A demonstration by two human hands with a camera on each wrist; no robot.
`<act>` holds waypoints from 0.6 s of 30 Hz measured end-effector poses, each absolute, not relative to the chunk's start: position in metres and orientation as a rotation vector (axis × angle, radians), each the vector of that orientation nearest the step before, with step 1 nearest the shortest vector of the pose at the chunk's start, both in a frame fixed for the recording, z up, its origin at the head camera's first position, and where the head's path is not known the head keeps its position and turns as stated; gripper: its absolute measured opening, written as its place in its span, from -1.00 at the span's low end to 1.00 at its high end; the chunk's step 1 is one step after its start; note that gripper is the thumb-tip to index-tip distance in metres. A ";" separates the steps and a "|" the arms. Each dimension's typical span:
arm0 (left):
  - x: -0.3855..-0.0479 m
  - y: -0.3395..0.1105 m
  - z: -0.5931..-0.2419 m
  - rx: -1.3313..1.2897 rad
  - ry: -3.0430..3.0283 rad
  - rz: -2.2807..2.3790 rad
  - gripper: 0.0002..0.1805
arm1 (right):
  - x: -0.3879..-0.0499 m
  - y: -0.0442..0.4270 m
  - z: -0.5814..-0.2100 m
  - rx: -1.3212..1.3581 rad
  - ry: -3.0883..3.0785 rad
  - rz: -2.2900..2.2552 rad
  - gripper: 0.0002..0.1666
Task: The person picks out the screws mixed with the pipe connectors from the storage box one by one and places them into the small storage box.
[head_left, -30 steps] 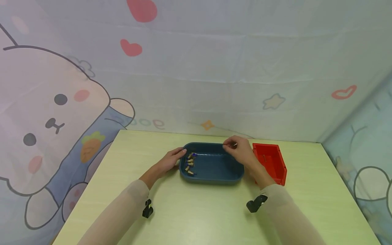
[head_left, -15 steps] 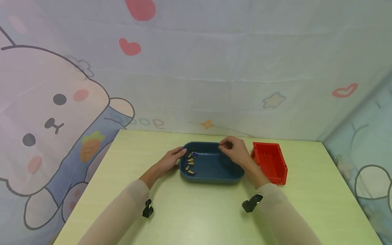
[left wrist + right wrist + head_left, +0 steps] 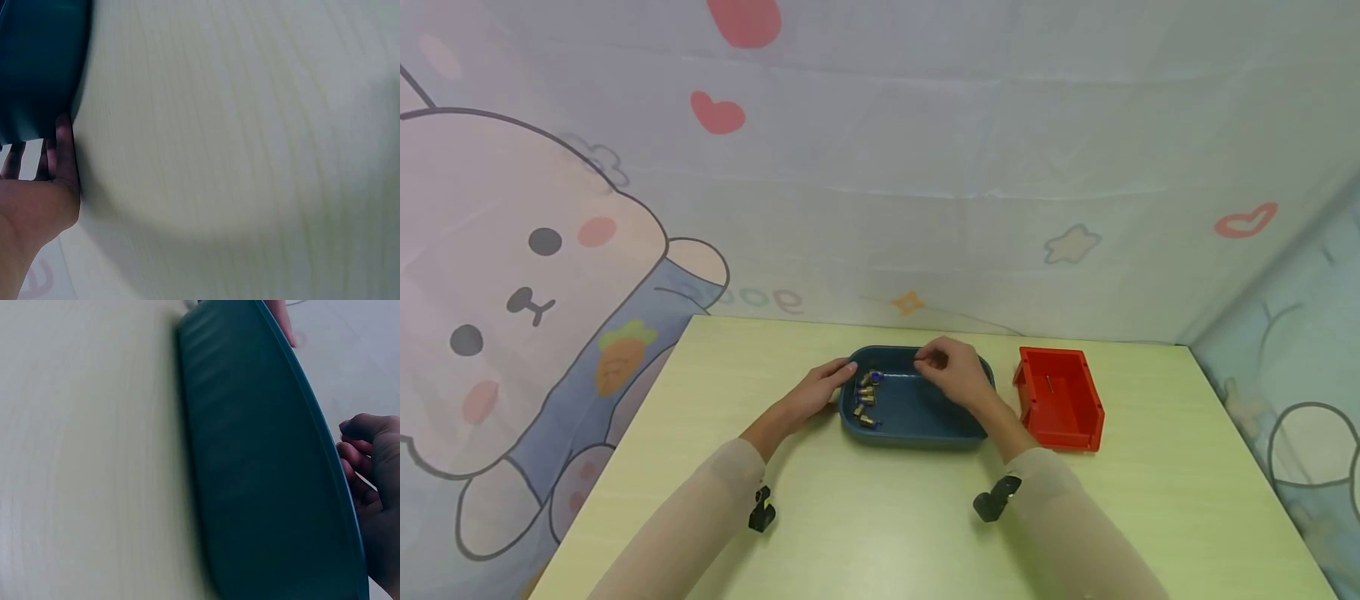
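Observation:
My left hand (image 3: 816, 390) holds the left end of a dark blue tray (image 3: 925, 437), its thumb on the rim. In the left wrist view, the fingers (image 3: 64, 150) of that hand lie against the tray's outer wall. Several brass fittings (image 3: 867, 400), some with blue parts, lie in a loose row at the tray's left end. Above the right half of the tray is my right hand (image 3: 958, 375), fingers curled and thumb near the index fingertip. Nothing shows between those fingertips in the right wrist view, where the hand (image 3: 381, 462) is beyond the rim; a tiny item could be hidden.
A red bin (image 3: 1063, 437) stands just right of the tray, with one small thin metal piece (image 3: 1050, 384) inside. The pale wooden table (image 3: 880, 517) ends at a printed cloth backdrop (image 3: 880, 208) behind and at the right.
My right hand has moved left over the tray, away from the red bin, uncovering the tray's right end and more of the bin. The left hand and the fittings stay put.

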State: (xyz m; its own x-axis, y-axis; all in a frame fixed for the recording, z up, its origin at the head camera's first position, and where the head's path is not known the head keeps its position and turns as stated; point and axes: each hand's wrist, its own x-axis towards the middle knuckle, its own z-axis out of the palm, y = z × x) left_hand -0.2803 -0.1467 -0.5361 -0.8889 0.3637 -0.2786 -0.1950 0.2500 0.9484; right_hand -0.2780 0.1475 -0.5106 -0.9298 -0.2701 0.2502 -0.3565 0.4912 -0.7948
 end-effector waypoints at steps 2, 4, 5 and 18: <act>-0.280 -0.147 -0.536 0.157 2.085 1.675 -0.19 | -0.278 0.143 -0.512 0.557 -2.641 1.441 -0.89; -0.280 -0.147 -0.536 0.159 2.087 1.671 -0.19 | -0.278 0.138 -0.516 0.567 -2.638 1.442 -0.89; -0.280 -0.147 -0.536 0.159 2.087 1.671 -0.19 | -0.279 0.136 -0.518 0.573 -2.636 1.447 -0.89; -0.282 -0.147 -0.537 0.139 2.069 1.685 -0.18 | -0.280 0.109 -0.521 0.585 -2.607 1.493 -0.91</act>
